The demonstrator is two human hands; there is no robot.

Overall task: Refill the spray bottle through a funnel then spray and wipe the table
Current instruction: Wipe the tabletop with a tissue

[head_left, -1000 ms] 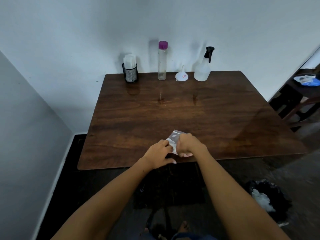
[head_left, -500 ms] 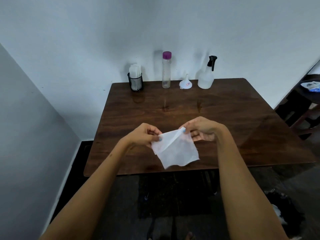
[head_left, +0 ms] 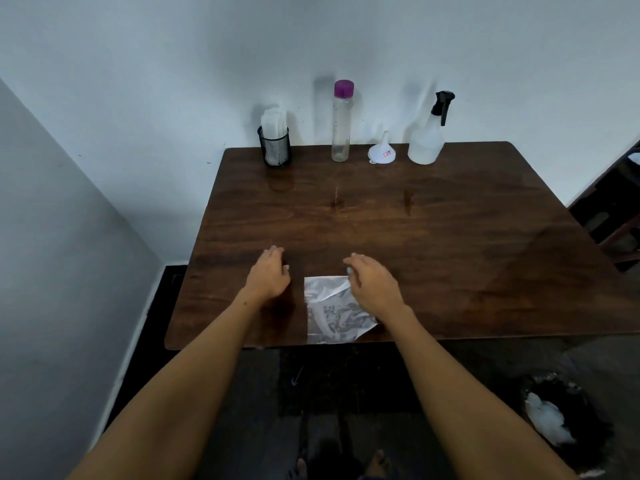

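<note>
wipe lies flat on the table at the near edge, unfolded, one corner folded over, long axis running toward the person. right hand hovers over its far right corner, fingers loosely curled, gripping nothing; whether the fingertips touch the sheet i can't tell. left hand is just left of the wipe, apart from it, fingers relaxed, empty. spray bottle, funnel and purple-capped bottle all stand at the far edge against the wall, straight ahead and slightly right of both hands. right hand is the nearer one to the spray bottle; judged next reach is forward-right, across the full table depth.
</note>
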